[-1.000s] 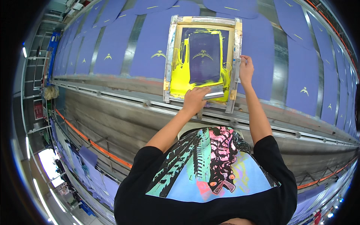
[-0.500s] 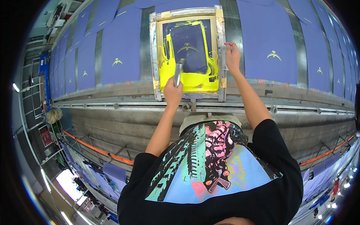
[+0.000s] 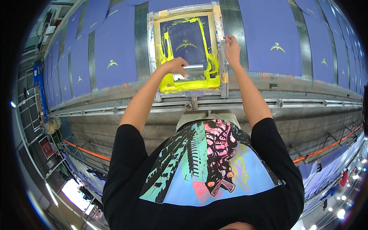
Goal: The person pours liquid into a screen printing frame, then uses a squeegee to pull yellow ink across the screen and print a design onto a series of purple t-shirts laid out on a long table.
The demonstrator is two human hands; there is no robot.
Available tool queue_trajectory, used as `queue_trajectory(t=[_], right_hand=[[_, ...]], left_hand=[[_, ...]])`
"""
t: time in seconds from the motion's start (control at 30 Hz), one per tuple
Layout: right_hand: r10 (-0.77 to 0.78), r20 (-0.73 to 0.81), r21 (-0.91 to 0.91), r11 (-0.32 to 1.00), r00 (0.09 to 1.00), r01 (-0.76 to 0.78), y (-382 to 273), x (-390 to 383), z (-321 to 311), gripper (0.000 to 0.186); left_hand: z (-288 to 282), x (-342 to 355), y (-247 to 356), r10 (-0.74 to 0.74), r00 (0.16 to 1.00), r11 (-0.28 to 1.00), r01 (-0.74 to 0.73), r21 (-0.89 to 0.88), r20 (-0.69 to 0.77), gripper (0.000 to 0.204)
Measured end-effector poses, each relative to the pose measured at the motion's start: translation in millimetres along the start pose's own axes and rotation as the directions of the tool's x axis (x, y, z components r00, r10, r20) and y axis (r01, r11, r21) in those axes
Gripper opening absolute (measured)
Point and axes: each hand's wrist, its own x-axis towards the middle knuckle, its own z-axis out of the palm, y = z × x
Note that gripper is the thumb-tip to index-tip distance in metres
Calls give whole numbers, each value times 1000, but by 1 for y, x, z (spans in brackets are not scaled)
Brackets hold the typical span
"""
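A screen-printing frame (image 3: 217,28) with a pale, worn border lies over the fabric at the table's front edge. Bright yellow ink (image 3: 197,85) pools along the near side of its dark mesh and streaks up both sides; a crescent-shaped motif (image 3: 186,46) shows in the middle. My left hand (image 3: 175,66) is closed on one end of a metal squeegee (image 3: 194,67), which lies crosswise just above the pooled ink. At the frame's right rail, my right hand (image 3: 232,50) has its fingers curled on the edge; exactly what they pinch is hidden.
Purple fabric panels (image 3: 268,23), several with a small yellow motif, line the long table on both sides, with grey table strips (image 3: 234,32) between them. A metal rail (image 3: 260,102) runs along the near edge, before my body. An orange bar (image 3: 87,149) is behind at left.
The squeegee has turned from pointing away to lying crosswise, and my left hand has moved up with its elbow swung outward. My right hand stays at the frame's right rail; the view has shifted slightly.
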Motion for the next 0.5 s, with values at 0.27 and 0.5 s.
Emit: queue_trajectory(t=[0.27,0.5], right_hand=[[53,32,-14,998,998,-53,-10,-2,-9,18],[82,49,12,996,995,-83,-25,-5,-13,18]], left_hand=[[-89,6,11,-34,999,972,43,-232,41,40],[-98,41,13,181,538,951,117,286,-824,31]])
